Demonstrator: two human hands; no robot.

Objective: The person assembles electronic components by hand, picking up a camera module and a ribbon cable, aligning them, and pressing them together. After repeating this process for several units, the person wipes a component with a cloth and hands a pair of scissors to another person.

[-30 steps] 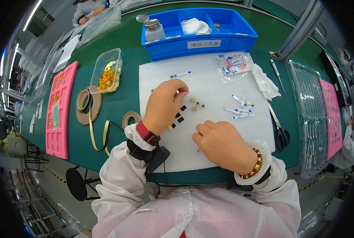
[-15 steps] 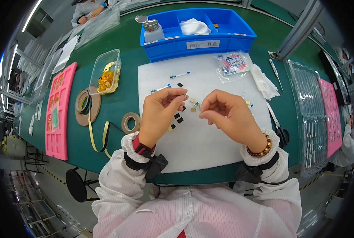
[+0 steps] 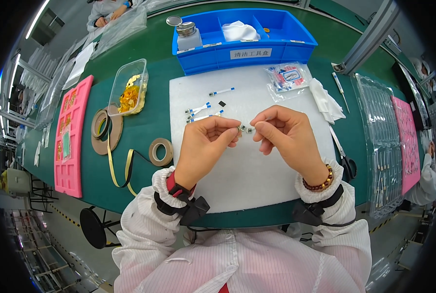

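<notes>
Two small square components [image 3: 246,129] sit mid-frame over the white mat [image 3: 247,195], between the hands' fingertips. The left hand [image 3: 208,146] pinches narrowly beside them, the right hand [image 3: 291,141] likewise; whether either grips anything, I cannot tell. Both hands block the mat's middle. Left of centre lie blue-ended strips [image 3: 206,116] and a black square [image 3: 222,103]. Farther out stand a blue bin [image 3: 250,53] at the top, tape rolls [image 3: 161,152] at left, and scissors [image 3: 348,168] at right.

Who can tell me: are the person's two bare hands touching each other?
No, a visible gap separates the left hand from the right hand above the white rectangular sheet.
</notes>
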